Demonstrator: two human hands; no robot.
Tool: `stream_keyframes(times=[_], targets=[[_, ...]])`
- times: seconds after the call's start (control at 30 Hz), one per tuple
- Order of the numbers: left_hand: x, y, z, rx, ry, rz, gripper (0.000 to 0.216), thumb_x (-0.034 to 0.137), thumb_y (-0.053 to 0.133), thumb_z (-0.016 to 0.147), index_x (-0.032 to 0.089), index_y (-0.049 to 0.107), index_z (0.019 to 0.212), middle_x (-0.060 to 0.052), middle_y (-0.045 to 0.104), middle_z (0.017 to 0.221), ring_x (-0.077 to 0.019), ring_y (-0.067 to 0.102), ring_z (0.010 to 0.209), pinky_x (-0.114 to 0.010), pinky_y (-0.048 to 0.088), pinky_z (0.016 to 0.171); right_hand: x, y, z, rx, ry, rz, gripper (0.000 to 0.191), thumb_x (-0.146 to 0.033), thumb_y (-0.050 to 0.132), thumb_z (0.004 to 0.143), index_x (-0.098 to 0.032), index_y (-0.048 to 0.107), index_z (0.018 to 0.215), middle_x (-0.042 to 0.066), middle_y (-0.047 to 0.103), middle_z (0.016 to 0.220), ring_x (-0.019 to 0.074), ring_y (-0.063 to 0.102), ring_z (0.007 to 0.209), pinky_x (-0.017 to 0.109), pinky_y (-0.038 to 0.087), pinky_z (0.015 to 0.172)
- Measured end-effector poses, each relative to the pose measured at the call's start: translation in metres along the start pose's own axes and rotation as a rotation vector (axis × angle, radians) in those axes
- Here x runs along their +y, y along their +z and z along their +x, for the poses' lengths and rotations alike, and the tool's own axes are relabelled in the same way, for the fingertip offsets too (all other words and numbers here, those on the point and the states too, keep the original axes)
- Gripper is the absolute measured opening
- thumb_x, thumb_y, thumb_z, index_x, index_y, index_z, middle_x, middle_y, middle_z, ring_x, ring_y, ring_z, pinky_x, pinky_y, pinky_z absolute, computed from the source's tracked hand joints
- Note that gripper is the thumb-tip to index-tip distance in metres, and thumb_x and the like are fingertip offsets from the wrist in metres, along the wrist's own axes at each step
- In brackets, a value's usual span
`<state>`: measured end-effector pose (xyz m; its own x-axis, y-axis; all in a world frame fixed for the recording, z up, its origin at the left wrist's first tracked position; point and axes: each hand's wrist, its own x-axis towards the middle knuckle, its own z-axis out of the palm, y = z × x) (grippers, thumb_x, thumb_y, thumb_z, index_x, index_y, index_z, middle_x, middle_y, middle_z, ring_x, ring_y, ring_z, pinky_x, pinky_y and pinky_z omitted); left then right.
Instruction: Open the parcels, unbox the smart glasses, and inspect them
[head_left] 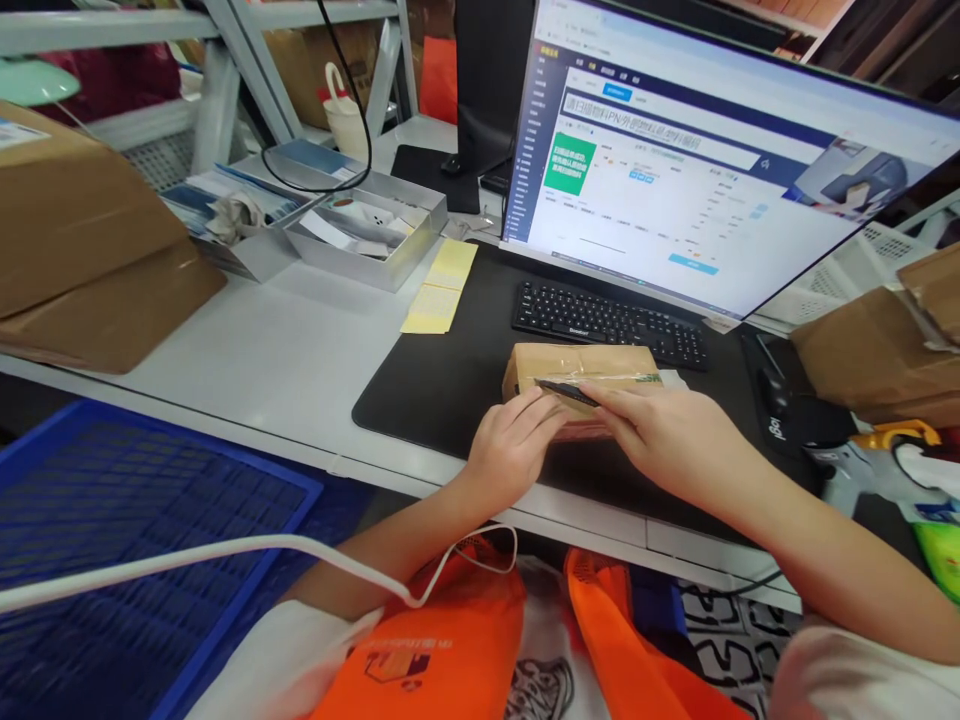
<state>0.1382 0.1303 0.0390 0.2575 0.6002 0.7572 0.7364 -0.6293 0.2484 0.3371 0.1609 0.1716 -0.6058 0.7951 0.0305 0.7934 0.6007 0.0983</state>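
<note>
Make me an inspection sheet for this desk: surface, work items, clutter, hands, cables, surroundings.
Surface: pale desk with a black mat.
Work items: taped carton on the mat; slim dark tool over it, contact unclear.
Clutter: yellow slips, open boxes of papers, keyboard.
Hands: right hand grips the tool; left hand at the carton's near side, its hold unclear.
Cables: black cable looping over the open boxes; white cord passing in front of the left arm.
Surroundings: lit monitor behind the keyboard, blue crate at lower left, large carton at left.

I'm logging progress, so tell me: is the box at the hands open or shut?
Shut, as far as shows: the box has a flat top with shiny tape across it. Part of its near side is hidden.
</note>
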Motion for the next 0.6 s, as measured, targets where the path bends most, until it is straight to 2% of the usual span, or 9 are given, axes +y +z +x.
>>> stream_keyframes(times=[0.23, 0.4, 0.6], targets=[[0.001, 0.0, 0.0, 0.016, -0.011, -0.012, 0.032, 0.01, 0.059, 0.095, 0.017, 0.068, 0.125, -0.006, 0.073, 0.128, -0.0237, 0.062, 0.126, -0.035, 0.05, 0.094, -0.003, -0.008, 0.0, -0.039, 0.016, -0.081, 0.04, -0.031, 0.046, 0.104, -0.026, 0.067, 0.137, 0.008, 0.081, 0.104, 0.0226, 0.077, 0.08, 0.031, 0.055, 0.065], [0.002, -0.002, 0.001, -0.017, -0.018, -0.004, 0.033, 0.01, 0.056, 0.096, 0.019, 0.068, 0.126, -0.006, 0.073, 0.13, -0.0231, 0.062, 0.127, -0.035, 0.049, 0.092, -0.003, -0.008, -0.004, -0.031, 0.038, -0.163, 0.041, -0.032, 0.045, 0.103, -0.025, 0.068, 0.136, 0.008, 0.081, 0.095, 0.0215, 0.074, 0.071, 0.028, 0.045, 0.055], [0.0, 0.0, -0.002, -0.04, -0.021, 0.011, 0.036, 0.01, 0.053, 0.097, 0.021, 0.067, 0.129, -0.008, 0.072, 0.131, -0.0235, 0.062, 0.129, -0.037, 0.048, 0.094, 0.009, -0.002, -0.026, -0.002, 0.126, -0.21, 0.041, -0.031, 0.047, 0.102, -0.026, 0.068, 0.136, 0.007, 0.08, 0.084, 0.0206, 0.071, 0.063, 0.029, 0.032, 0.05]])
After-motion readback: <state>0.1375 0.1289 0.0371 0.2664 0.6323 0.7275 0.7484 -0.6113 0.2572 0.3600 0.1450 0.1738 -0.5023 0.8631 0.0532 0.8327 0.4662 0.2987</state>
